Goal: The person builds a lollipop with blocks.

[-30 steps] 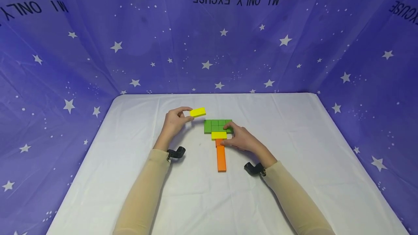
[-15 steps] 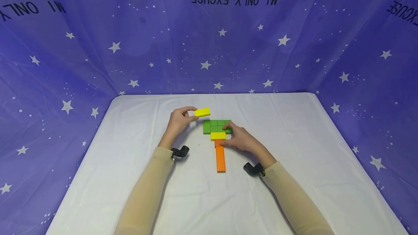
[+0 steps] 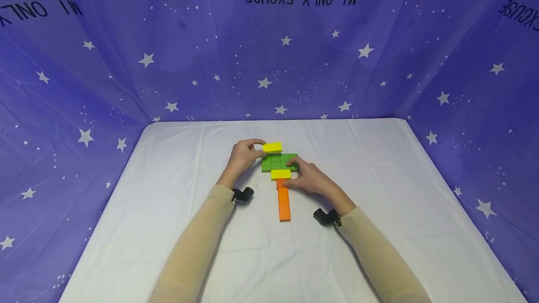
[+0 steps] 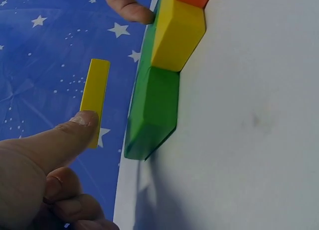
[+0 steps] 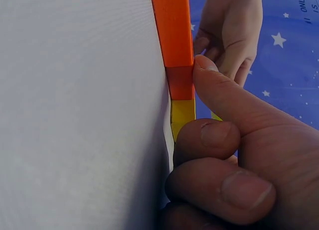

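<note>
My left hand [image 3: 244, 158] pinches a yellow block [image 3: 273, 147] between thumb and fingers, raised just beyond the green blocks [image 3: 266, 163]. In the left wrist view the thumb lies across this held block [image 4: 97, 83]. The green blocks form a flat rectangle. Against their near side lies a second yellow block [image 3: 280, 175], followed by a short orange block [image 3: 280, 183] and a long orange block [image 3: 284, 205] in line. My right hand [image 3: 313, 179] rests on the arrangement, index fingertip on the green blocks and thumb tip at the short orange block; its other fingers are curled.
A white cloth [image 3: 358, 256] covers the table under the blocks. Purple star-printed curtains [image 3: 236, 60] rise at the back and both sides. A black wrist camera [image 3: 243, 194] sits at the left cuff, another black camera [image 3: 325, 217] at the right.
My left hand has carried the yellow block to the right, from left of the green blocks to just beyond their far edge. The right hand has stayed in place on the blocks.
</note>
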`<state>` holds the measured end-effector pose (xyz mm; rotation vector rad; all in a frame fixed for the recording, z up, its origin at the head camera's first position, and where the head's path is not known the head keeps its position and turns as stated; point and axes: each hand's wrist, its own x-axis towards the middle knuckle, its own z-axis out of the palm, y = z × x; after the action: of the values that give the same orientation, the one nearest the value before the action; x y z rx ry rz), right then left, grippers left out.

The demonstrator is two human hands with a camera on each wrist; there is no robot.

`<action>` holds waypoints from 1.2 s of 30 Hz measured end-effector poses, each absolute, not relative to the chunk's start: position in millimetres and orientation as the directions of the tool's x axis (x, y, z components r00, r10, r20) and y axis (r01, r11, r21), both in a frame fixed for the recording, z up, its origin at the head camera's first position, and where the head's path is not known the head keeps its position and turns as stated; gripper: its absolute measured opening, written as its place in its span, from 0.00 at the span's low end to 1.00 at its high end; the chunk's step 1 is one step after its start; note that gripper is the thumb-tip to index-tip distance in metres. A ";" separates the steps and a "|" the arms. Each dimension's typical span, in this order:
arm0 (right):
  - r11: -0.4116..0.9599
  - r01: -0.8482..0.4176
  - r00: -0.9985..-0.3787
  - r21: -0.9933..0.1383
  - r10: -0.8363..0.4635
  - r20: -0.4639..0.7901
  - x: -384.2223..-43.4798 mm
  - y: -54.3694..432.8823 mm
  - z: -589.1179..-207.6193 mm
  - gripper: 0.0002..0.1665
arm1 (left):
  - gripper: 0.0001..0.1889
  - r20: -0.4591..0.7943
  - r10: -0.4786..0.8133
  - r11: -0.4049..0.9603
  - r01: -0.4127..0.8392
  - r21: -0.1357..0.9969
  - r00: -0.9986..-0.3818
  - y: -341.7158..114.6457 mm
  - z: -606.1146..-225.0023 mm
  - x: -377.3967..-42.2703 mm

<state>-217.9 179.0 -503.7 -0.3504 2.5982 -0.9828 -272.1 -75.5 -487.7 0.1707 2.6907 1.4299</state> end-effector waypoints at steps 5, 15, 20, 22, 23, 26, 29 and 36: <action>0.725 -0.096 -0.910 -0.682 -0.342 -0.235 -218.5 178.9 -502.6 0.44 | 0.18 -0.040 0.148 0.576 0.053 0.816 -0.988 -69.2 -488.9 -275.7; 0.727 -0.113 -0.914 -0.677 -0.344 -0.217 -222.1 179.1 -502.5 0.43 | 0.17 -0.063 0.145 0.615 0.040 0.788 -0.987 -59.4 -488.2 -284.8; 0.730 -0.107 -0.913 -0.675 -0.341 -0.223 -219.9 178.7 -501.7 0.43 | 0.17 -0.077 0.153 0.631 0.038 0.775 -0.985 -56.4 -491.9 -287.5; 0.727 -0.101 -0.913 -0.679 -0.339 -0.228 -219.4 178.3 -501.9 0.43 | 0.17 -0.082 0.154 0.632 0.034 0.774 -0.985 -55.6 -492.7 -287.8; 0.725 -0.096 -0.912 -0.682 -0.339 -0.232 -219.3 178.2 -502.0 0.43 | 0.17 -0.087 0.154 0.634 0.031 0.773 -0.984 -55.3 -493.1 -288.0; 0.716 -0.098 -0.911 -0.691 -0.344 -0.227 -218.8 178.5 -503.5 0.43 | 0.17 -0.097 0.153 0.640 0.024 0.768 -0.983 -54.2 -493.5 -288.7; 0.711 -0.107 -0.912 -0.695 -0.348 -0.216 -218.4 179.5 -504.9 0.43 | 0.17 -0.104 0.149 0.642 0.017 0.766 -0.983 -53.2 -493.5 -289.3; 0.715 -0.110 -0.909 -0.691 -0.354 -0.221 -217.5 179.0 -504.3 0.43 | 0.17 -0.103 0.158 0.651 0.026 0.758 -0.982 -53.4 -494.4 -289.4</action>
<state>-217.5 179.0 -504.3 -0.3620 2.5836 -1.0093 -289.4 -53.4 -494.4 0.1516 2.7074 1.2397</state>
